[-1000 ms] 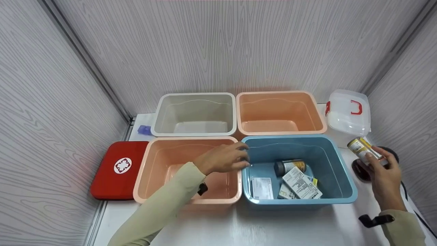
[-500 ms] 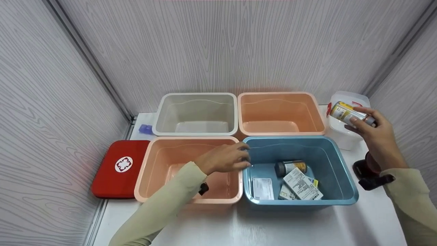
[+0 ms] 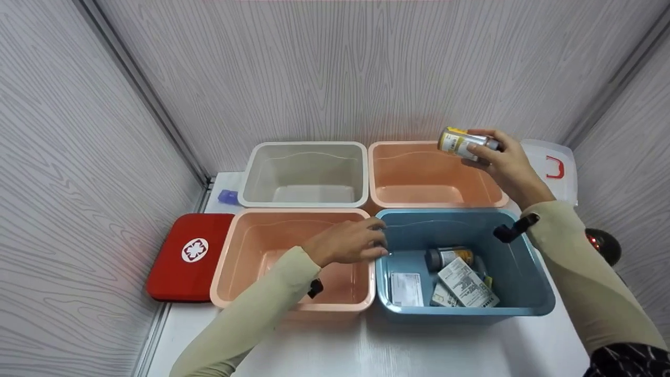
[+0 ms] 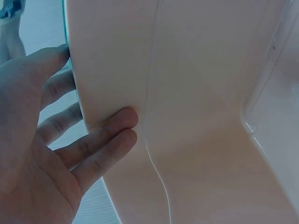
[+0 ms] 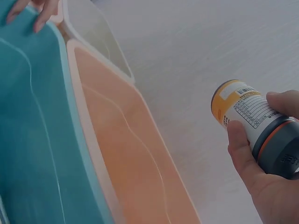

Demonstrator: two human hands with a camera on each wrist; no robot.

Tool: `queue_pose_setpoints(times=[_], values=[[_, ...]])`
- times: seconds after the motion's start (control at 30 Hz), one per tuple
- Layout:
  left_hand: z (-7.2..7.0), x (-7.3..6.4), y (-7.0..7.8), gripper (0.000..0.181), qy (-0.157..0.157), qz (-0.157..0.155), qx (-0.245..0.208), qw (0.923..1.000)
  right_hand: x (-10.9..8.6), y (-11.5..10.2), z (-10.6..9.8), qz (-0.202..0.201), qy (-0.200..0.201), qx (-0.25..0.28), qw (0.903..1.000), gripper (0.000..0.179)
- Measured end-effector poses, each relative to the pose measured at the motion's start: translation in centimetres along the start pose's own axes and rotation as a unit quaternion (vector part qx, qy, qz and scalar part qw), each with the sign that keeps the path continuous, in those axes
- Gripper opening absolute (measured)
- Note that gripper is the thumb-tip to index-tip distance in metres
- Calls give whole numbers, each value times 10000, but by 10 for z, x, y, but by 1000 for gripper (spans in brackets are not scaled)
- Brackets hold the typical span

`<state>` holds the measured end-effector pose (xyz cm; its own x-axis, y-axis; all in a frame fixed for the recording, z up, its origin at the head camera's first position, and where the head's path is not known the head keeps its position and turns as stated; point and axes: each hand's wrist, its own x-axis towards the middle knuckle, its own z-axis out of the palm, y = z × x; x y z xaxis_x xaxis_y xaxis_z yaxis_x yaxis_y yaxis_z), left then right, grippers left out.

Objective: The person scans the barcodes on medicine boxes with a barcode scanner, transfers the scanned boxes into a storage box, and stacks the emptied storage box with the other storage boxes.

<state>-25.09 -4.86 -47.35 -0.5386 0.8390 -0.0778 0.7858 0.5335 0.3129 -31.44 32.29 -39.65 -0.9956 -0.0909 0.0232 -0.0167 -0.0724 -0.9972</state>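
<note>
In the head view my right hand [image 3: 500,159] grips a small bottle with a yellow and white label [image 3: 458,141] above the back orange bin [image 3: 439,206]. Its dark cap with an orange ring points toward the palm in the right wrist view, where thumb and fingers hold the bottle [image 5: 245,105]. My left hand [image 3: 348,242] hangs loosely over the front orange bin [image 3: 293,309], fingertips at the rim beside the blue bin [image 3: 471,311]. Its fingers [image 4: 100,149] look relaxed and hold nothing. Inside the blue bin lie another bottle [image 3: 450,257] and several medicine boxes [image 3: 468,283].
A grey bin [image 3: 303,205] stands at the back left. A red first-aid case [image 3: 178,277] lies left of the front orange bin, near a small blue-violet item [image 3: 227,197]. A clear-lidded box [image 3: 555,178] and a dark round object [image 3: 604,246] are on the right.
My right hand has carried the bottle up and left, from the table's right side past the clear-lidded box to above the back orange bin. The left hand has stayed in place.
</note>
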Motion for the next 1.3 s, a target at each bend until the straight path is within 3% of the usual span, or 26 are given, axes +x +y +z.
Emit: queue_pose_setpoints(times=[0.3, 0.47, 0.87, 1.03, 1.3], values=[[-2, -5, -1, 36, -75, -103, -133, 9998, 38, 12, 67, 548, -239, 467, 9971, 50], [-2, -8, -3, 37, -75, -95, -159, 9998, 53, 24, 103, 645, -431, 521, 9956, 42], [0, -7, -2, 35, -33, -39, -118, 9999, 66, 59, 182, 866, -1263, 46, 9882, 44], [-1, -8, -4, 35, 5, -108, -137, 9998, 75, 65, 203, 1103, -1338, -57, 9848, 43], [2, -6, -1, 35, -62, -285, -208, 9994, 84, 80, 219, 1490, -1375, -97, 9792, 59]])
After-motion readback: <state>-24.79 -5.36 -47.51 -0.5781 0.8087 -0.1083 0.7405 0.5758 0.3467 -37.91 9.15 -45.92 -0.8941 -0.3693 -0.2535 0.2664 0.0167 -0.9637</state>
